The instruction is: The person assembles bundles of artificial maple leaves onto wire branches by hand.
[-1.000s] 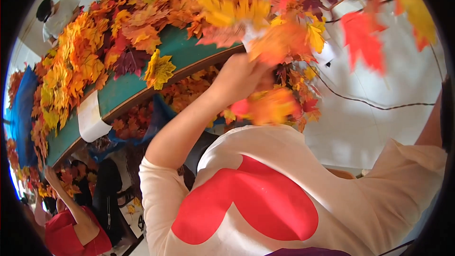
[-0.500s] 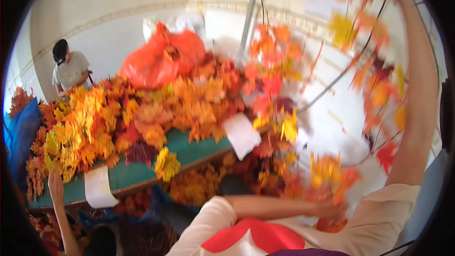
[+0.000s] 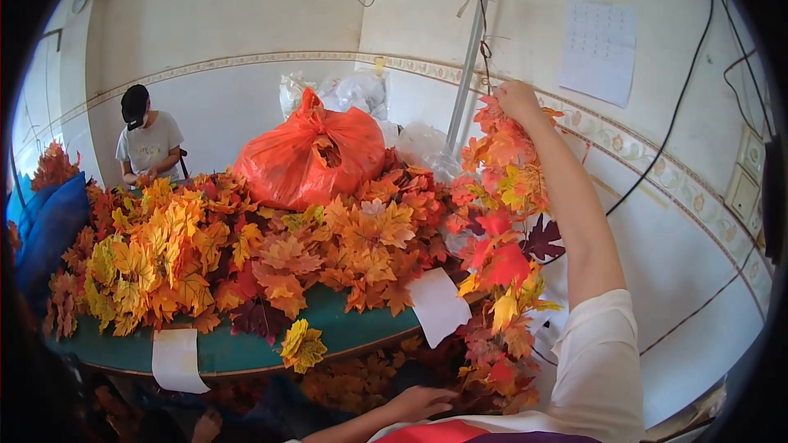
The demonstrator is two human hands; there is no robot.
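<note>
Leaf garland, hanging, right fingers atop

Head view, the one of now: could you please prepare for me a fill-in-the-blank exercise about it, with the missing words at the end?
1. The right hand, at the top of the leaf garland, is ____ than the left hand (higher or lower).
2. The tabletop is coloured ____.
3. The tied plastic bag rests on a heap of maple-shaped ____.
4. The co-worker wears a black ____.

Missing words: higher; green; leaves; cap.
</note>
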